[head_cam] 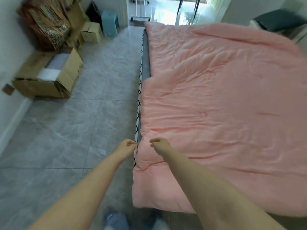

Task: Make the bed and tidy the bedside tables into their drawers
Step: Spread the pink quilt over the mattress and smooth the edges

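Judging by the layout, the bed-making step is in hand: the pink quilt is spread over the bed, its near left edge running along the patterned sheet border. The left hand is curled at that border and seems to pinch it, though the contact is blurred. The right hand is curled just above the quilt's edge; whether fabric is held cannot be told. Next, the edge probably needs pulling straight and smoothing. No bedside tables are seen.
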Action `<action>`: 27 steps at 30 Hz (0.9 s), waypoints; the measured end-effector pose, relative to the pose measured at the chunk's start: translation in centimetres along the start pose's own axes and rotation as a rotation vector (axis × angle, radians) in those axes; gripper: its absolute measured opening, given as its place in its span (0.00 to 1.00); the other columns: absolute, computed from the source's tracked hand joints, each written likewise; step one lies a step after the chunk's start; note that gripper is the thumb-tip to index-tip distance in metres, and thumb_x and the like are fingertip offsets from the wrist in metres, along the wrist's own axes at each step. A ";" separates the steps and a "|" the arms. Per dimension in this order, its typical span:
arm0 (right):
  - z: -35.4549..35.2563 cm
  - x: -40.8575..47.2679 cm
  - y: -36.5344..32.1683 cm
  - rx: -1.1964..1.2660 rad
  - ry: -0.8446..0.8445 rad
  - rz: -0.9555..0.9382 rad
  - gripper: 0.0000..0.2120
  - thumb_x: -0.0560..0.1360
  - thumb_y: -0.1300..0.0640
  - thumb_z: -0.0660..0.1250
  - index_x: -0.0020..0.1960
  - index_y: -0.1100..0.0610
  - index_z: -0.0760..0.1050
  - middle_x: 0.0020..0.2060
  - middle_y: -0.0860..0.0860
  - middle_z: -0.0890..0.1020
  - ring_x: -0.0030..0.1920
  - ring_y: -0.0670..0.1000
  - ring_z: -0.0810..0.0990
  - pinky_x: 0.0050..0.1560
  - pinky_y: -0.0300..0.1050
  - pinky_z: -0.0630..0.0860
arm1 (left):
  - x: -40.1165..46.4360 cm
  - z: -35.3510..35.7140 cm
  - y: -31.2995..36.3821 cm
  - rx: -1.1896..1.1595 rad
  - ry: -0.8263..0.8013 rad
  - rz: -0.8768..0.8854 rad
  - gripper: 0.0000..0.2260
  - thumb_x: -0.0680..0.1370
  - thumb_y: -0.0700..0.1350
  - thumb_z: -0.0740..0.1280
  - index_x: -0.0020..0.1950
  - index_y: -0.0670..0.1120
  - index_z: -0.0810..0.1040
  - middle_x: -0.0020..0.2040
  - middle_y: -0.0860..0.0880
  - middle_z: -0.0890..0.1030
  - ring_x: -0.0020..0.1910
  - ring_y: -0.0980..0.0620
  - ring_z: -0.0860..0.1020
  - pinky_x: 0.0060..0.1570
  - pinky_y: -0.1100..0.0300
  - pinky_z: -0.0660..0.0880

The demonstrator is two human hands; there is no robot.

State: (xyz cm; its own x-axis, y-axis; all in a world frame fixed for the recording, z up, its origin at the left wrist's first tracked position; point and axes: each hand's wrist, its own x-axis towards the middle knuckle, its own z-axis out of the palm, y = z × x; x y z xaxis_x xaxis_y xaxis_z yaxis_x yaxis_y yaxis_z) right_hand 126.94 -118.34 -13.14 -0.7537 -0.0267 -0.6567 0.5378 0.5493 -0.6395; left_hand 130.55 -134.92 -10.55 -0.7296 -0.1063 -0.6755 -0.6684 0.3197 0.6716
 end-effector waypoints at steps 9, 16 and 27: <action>4.8 1.6 -9.3 0.131 0.179 0.090 0.15 0.75 0.63 0.61 0.57 0.55 0.81 0.47 0.53 0.79 0.48 0.54 0.74 0.46 0.43 0.70 | 3.2 -13.5 2.4 0.019 -0.087 0.057 0.07 0.81 0.44 0.60 0.52 0.50 0.78 0.54 0.49 0.81 0.48 0.49 0.78 0.44 0.59 0.71; 9.3 2.4 -19.4 0.170 0.342 0.085 0.17 0.76 0.59 0.62 0.63 0.53 0.78 0.59 0.56 0.81 0.60 0.59 0.78 0.64 0.51 0.75 | 4.5 -23.0 5.8 0.096 -0.132 0.167 0.07 0.79 0.44 0.62 0.52 0.51 0.79 0.54 0.51 0.82 0.50 0.49 0.80 0.42 0.59 0.71; 9.1 6.0 -26.7 0.213 0.525 0.163 0.19 0.74 0.58 0.64 0.65 0.55 0.75 0.61 0.58 0.79 0.60 0.60 0.78 0.61 0.48 0.76 | 9.1 -30.4 11.0 0.149 -0.206 0.273 0.09 0.80 0.44 0.60 0.53 0.51 0.79 0.53 0.52 0.83 0.52 0.49 0.80 0.51 0.55 0.74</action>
State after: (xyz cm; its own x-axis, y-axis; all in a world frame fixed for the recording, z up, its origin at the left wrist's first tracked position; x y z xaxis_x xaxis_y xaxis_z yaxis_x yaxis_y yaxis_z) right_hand 111.52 -140.80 -3.68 -0.7118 0.4910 -0.5023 0.6855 0.3299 -0.6490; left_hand 112.11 -161.02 -0.06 -0.8233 0.1886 -0.5353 -0.4141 0.4455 0.7938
